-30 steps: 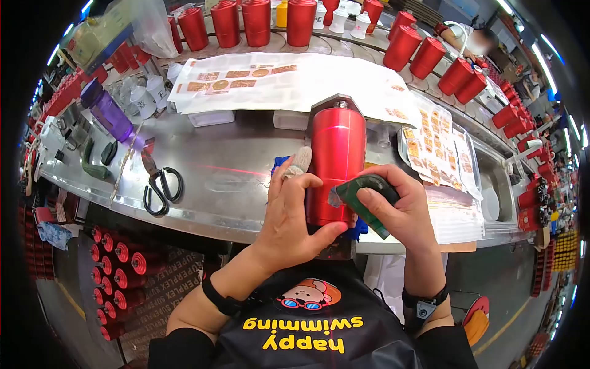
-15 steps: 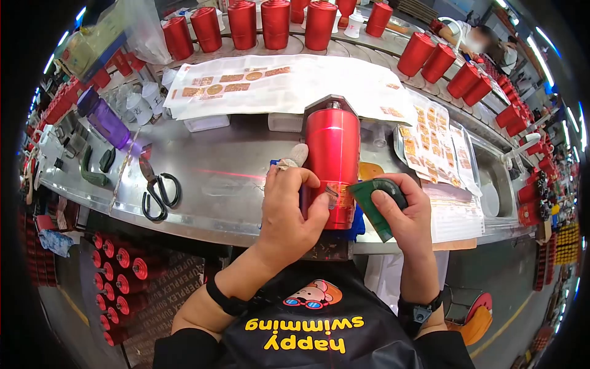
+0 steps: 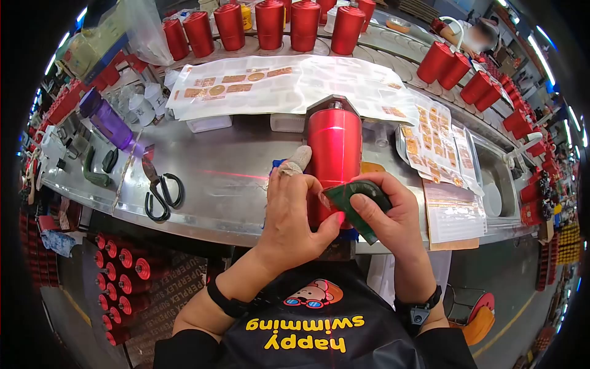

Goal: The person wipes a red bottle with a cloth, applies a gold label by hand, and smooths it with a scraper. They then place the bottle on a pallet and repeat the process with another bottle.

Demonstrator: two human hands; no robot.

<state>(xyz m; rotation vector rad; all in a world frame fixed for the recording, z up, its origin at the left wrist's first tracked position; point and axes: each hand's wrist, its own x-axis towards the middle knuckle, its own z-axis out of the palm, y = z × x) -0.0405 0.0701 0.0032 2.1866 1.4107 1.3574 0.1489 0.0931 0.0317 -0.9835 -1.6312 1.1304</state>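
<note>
A glossy red canister (image 3: 335,138) lies in a dark holder (image 3: 335,100) at the bench edge, its narrow end pointing away from me. My left hand (image 3: 292,215) is curled against its left side, the thumb across the near part. One left finger wears a whitish cover (image 3: 297,161). My right hand (image 3: 396,212) is closed on a green scraper (image 3: 359,206), thumb on top. The scraper's corner meets the canister's front, close to my left fingers. My hands and the scraper hide most of that surface, where a decal was visible earlier. Some blue cloth (image 3: 349,235) shows beneath.
Black-handled scissors (image 3: 161,194) and a purple bottle (image 3: 107,122) lie to the left. Decal sheets (image 3: 246,86) cover the back of the bench; more sheets (image 3: 439,144) lie by the sink (image 3: 495,178). Red canisters (image 3: 270,24) line a curved conveyor. Another person (image 3: 470,37) is at far right.
My right hand has moved left, bringing the scraper over the canister's front and covering the decal. My left thumb has shifted slightly right. The canisters on the conveyor have changed position.
</note>
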